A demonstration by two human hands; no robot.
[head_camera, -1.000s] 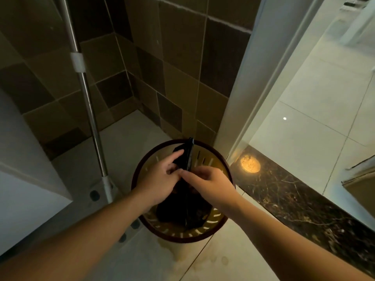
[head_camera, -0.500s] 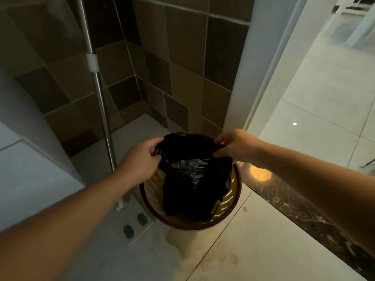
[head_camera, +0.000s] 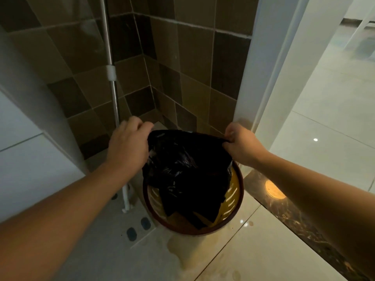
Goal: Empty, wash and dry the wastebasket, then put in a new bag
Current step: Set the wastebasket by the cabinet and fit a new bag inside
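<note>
Surroundings: the wall of brown and tan square tiles (head_camera: 194,63) makes a corner behind your hands, and a white door frame (head_camera: 263,78) stands at the right of it.
Pole: a shiny metal pole with a white plastic collar (head_camera: 112,78) stands just left of the basket; its white foot rests on the floor beside your left forearm.
Floor: the pale glossy floor tiles (head_camera: 253,250) carry a yellowish wet stain just in front of the basket, and two dark oval marks (head_camera: 138,229) lie on the grey part at the left.
Threshold: a dark marbled stone strip (head_camera: 294,216) runs at the right, with a round orange light reflection on it.
Wastebasket: the round yellow slotted plastic wastebasket with a dark red rim (head_camera: 235,191) stands on the floor in the corner, between your forearms.
Bag: the black thin plastic bag (head_camera: 186,171) is crumpled and shiny; its mouth is stretched above the rim and its lower part hangs inside the basket.
Left hand (head_camera: 127,142): your grip pinches the left edge of the bag.
Right hand (head_camera: 241,145): your grip pinches the right edge of the bag, fingers curled.
</note>
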